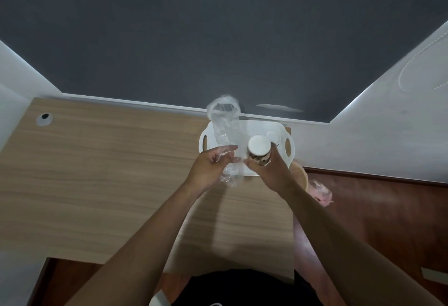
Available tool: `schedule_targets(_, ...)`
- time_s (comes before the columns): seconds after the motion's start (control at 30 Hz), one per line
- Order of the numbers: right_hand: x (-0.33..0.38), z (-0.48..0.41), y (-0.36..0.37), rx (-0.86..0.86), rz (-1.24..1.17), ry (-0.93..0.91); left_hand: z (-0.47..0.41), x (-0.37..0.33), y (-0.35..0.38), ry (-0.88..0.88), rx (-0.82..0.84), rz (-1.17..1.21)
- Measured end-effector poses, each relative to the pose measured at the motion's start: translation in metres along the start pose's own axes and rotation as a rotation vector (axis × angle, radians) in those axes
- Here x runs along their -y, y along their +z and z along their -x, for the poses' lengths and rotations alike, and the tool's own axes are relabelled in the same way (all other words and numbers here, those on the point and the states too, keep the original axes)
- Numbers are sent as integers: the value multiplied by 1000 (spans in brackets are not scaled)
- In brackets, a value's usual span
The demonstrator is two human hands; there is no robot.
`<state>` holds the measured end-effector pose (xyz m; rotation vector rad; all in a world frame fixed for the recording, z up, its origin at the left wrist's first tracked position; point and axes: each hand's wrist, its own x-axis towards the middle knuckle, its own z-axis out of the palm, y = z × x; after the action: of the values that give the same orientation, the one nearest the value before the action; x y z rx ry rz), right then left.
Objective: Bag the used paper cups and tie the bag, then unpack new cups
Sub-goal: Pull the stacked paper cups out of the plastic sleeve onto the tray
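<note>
Head camera is looking down along my bare arms at a wooden desk. My left hand is pinching a clear plastic sleeve, fingers curled onto its crumpled lower part, while its open top is rising toward the dark wall. My right hand is gripping a patterned paper cup upright, fingers wrapped round its side, over a white tray at the desk's far edge. Behind it a second cup is sitting on the tray. A pink bag is lying on the floor right of the desk.
</note>
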<state>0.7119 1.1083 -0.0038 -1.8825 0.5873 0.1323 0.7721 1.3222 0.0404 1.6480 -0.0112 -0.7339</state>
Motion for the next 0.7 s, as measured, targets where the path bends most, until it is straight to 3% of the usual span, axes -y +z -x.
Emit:
schedule_targets(0.13,19,-23,-20,-250,-42,-32,1,4,-3,2,-41,-23)
schedule_targets(0.23,31,-36,-34,-343,-8,69,8,9,-4,27,-41,-62)
schedule_targets(0.7,2,-50,-46,-233,-11,186,24,22,-20,101,53,-205)
